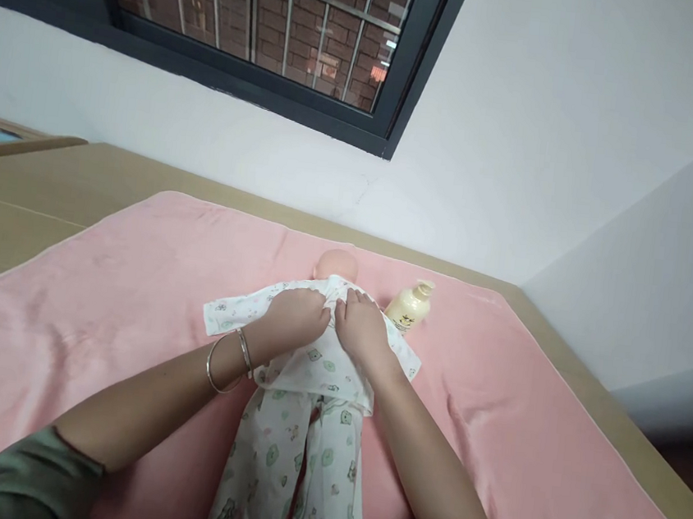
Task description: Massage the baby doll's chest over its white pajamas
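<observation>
The left hand [300, 316] was curled, seemingly pinching the white printed top at the doll's upper chest; the right hand [365, 326], just beside it, had its fingers bent and seemed to pinch the same cloth. Beneath the doll [337, 265] spread a pink blanket [132, 295], reaching well beyond it on both sides. The doll lay flat, head away from the person. Over its lower part lay printed trousers [268, 449], their ends out of view, and over its trunk the white printed top [323, 364], sleeves spread out.

Both garments thus appeared to be in place; nothing poked from either cuff, and whether the top was fastened could not be told, the fingers covering that part.

The one container, a cream pump bottle [409, 307], stood near the doll's head, to its right as the person looked; its contents could not be made out.
</observation>
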Demonstrator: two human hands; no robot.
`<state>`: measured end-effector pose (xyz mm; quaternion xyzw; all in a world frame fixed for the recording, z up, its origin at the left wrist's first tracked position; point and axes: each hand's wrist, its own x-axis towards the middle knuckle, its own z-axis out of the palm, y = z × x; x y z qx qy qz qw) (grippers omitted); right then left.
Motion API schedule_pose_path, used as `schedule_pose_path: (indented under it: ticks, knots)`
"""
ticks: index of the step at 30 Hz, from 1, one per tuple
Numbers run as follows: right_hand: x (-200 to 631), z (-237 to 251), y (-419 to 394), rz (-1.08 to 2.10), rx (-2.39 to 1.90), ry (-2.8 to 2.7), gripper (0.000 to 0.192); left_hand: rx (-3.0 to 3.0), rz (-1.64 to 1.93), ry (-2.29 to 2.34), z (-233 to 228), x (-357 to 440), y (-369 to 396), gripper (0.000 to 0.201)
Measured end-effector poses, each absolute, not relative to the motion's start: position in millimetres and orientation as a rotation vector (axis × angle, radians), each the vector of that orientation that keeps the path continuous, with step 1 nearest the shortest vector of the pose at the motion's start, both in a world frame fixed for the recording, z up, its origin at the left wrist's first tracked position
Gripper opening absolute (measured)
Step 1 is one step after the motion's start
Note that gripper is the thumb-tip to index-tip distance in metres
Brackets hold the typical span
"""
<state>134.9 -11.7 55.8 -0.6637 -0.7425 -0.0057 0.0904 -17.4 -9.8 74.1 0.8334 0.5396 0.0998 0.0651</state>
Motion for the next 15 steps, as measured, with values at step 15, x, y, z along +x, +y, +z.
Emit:
schedule_pose_path:
  ticks: [15]
  knots:
    - [156,54,7,0.195,-1.783,-1.933,0.049,2.405,0.754,1.616,17,-10,32,0.050]
